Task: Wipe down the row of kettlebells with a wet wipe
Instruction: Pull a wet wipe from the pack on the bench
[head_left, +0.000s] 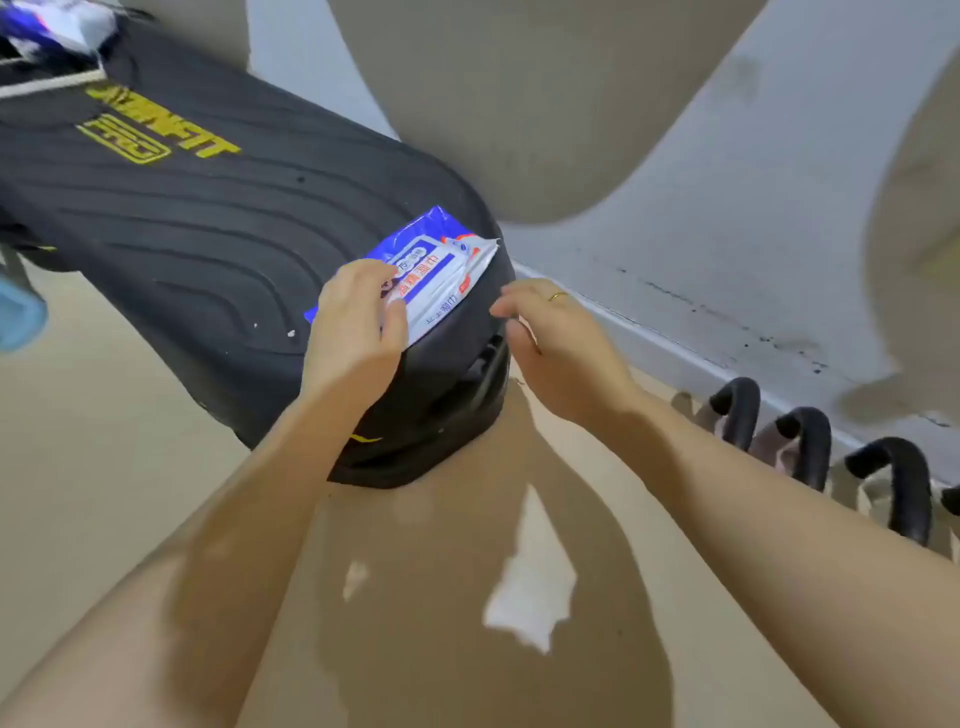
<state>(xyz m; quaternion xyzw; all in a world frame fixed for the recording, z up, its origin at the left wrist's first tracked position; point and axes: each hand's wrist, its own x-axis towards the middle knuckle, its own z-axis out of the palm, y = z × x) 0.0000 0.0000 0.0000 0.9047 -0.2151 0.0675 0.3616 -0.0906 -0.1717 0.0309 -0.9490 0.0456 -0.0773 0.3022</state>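
both hands (358, 332) outstretched, fingers curled

A wipes packet (436, 273) lies on the near end of the bench (208, 218). To the right, kettlebells (800, 441) line the floor along the wall (727, 218).

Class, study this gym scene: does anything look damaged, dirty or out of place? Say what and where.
Yes. The floor has white patches where its tan coating looks worn away, in front of the black bench. The wall base above the kettlebells carries dark specks and scuffs. The wipe pack overhangs the bench end.
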